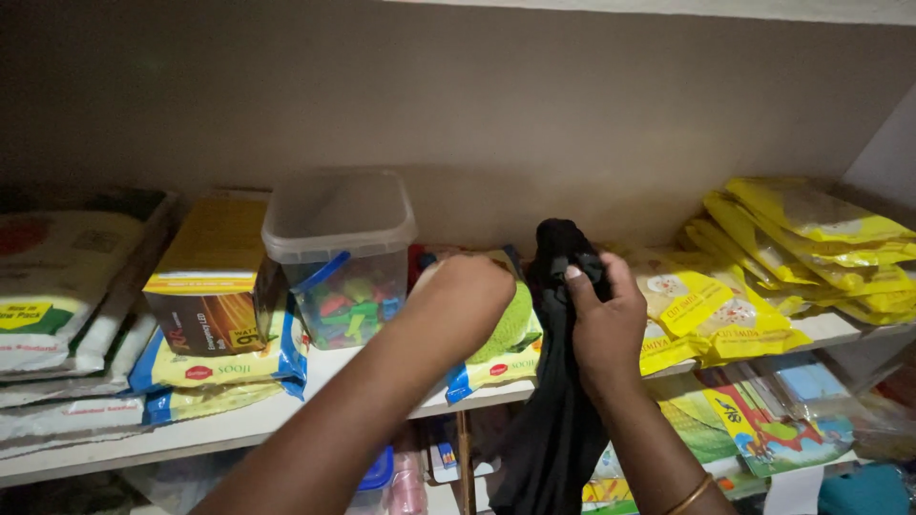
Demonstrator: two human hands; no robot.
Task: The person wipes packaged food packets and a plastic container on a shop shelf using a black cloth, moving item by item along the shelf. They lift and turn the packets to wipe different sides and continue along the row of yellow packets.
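head view: a black cloth (558, 381), soft and limp, is clenched near its top by the right hand (603, 319) at the shelf (239, 429) edge; left hand (468, 296) rests closed on a green packet (510, 329).

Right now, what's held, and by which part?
The right hand grips a black cloth near its bunched top end; the rest hangs below the shelf. The left hand rests on a green packet; grip unclear.
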